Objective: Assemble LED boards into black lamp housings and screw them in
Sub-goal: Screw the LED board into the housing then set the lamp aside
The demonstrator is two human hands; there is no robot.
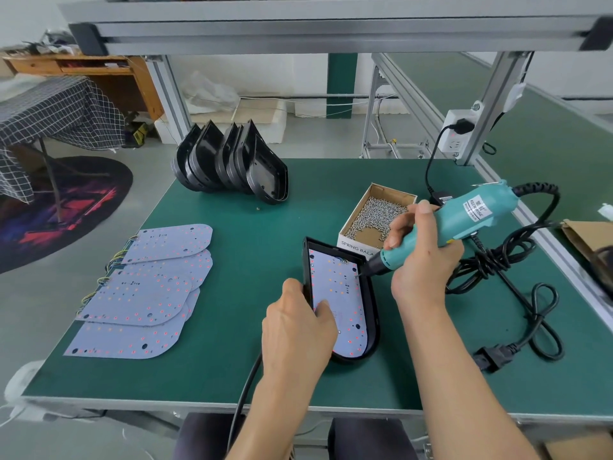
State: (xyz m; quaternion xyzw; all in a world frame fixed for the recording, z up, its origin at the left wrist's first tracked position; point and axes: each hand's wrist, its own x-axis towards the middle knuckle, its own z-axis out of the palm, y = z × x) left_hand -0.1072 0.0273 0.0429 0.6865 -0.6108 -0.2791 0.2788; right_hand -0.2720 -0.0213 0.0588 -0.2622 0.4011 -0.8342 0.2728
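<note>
A black lamp housing [372,303] lies on the green table with a pale LED board [345,295] seated inside it. My left hand [298,330] grips the housing's left wall, thumb outside and fingers pressing on the board. My right hand [421,254] holds a teal electric screwdriver [464,215], its tip touching the board near the housing's right wall. Several loose LED boards [146,293] lie stacked at the left. Empty black housings [232,161] stand in a row at the back.
An open cardboard box of screws [378,214] sits just behind the housing. Coiled black power cable [504,270] and a plug [491,358] lie to the right. An aluminium frame post with a socket strip [459,132] stands back right. The table's front edge [132,401] is near me.
</note>
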